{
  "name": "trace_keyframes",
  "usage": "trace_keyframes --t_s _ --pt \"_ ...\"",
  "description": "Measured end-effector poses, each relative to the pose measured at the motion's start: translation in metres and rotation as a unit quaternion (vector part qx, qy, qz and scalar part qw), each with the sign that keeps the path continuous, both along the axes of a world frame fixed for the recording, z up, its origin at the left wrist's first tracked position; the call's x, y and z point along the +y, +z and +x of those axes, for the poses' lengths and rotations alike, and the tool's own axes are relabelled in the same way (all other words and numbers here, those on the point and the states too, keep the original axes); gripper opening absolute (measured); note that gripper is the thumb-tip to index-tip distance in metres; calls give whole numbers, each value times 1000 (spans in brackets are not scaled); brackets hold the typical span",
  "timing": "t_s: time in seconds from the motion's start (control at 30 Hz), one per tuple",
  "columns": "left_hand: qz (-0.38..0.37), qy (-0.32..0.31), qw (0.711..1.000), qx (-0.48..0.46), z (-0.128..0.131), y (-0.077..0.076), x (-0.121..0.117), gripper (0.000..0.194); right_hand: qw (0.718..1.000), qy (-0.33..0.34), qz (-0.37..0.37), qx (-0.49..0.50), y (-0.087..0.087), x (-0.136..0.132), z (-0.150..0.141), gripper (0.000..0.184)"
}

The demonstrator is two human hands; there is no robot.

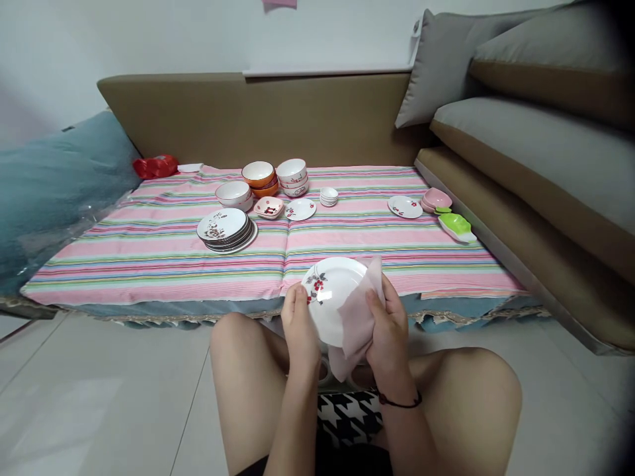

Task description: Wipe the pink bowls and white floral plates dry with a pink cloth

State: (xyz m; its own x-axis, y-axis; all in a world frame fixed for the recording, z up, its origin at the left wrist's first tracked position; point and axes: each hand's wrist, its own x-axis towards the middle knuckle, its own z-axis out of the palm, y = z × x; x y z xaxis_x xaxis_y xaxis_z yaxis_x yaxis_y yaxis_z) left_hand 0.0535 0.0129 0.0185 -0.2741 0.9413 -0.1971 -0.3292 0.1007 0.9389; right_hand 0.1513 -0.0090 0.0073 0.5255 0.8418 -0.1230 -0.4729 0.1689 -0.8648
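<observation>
Above my lap, a white plate [330, 311] with a red flower and grey leaves is tilted toward me. My left hand [299, 320] grips its left edge, thumb on the front. At the plate's right side my right hand [388, 324] is closed on a pale pink cloth [358, 320], pressing it against the plate's face and rim. Part of the cloth hangs down below the plate. The fingers behind the plate and cloth are hidden.
On the striped cloth [347, 235] are a plate stack [225, 228], stacked bowls [258, 175], small dishes [329, 196], a flowered plate [300, 209] and another plate [405, 207]. A pink bowl [436, 199] and a green dish [455, 227] sit beside the cushions [536, 145] at right.
</observation>
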Motion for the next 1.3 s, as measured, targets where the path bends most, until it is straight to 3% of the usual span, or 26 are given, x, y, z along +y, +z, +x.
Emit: trace_keyframes --t_s 0.1,0.17,0.23,0.33,0.43,0.5,0.53,0.6,0.67,0.73,0.8,0.93,1.1,1.2,1.3 --pt "-22 -122 992 27 -14 5 2 27 1000 18 -19 -2 2 -4 11 51" --pt "-56 -215 974 34 -25 7 3 33 995 98 -25 2 4 -7 20 49" --pt "-87 -267 959 28 -32 8 2 37 987 156 -28 11 6 -8 27 47" --pt "-79 -241 967 2 -26 6 0 39 990 133 -30 22 7 -7 23 49" --pt "-73 -96 991 -56 -2 6 -4 41 999 38 -21 2 8 -4 4 51" --pt "-92 16 989 -112 16 7 -7 41 999 -33 -8 4 10 -2 -12 52" --pt "-103 42 984 -140 22 7 -8 42 998 -61 -1 18 12 -2 -18 52" --pt "-103 17 977 -187 26 7 -9 44 994 -103 10 36 15 -3 -25 52" --pt "-86 -83 974 -195 17 6 -6 46 992 -124 6 33 16 -4 -22 48" --pt "-74 -197 968 -139 -2 7 0 44 992 -121 -3 32 14 -4 -12 43" --pt "-80 -254 961 -69 -20 7 4 45 996 -81 -15 40 11 -4 -3 42" --pt "-85 -209 973 -39 -28 6 6 46 998 -15 -39 41 8 -1 -3 51" --pt "-95 -91 976 -173 2 -2 -2 45 999 -39 -35 0 9 1 -21 54" --pt "-90 -127 960 -233 7 -4 -4 47 999 -44 -22 1 7 0 -26 52" --pt "-77 -183 966 -168 -6 -4 0 44 998 -51 -31 24 5 -1 -21 48"
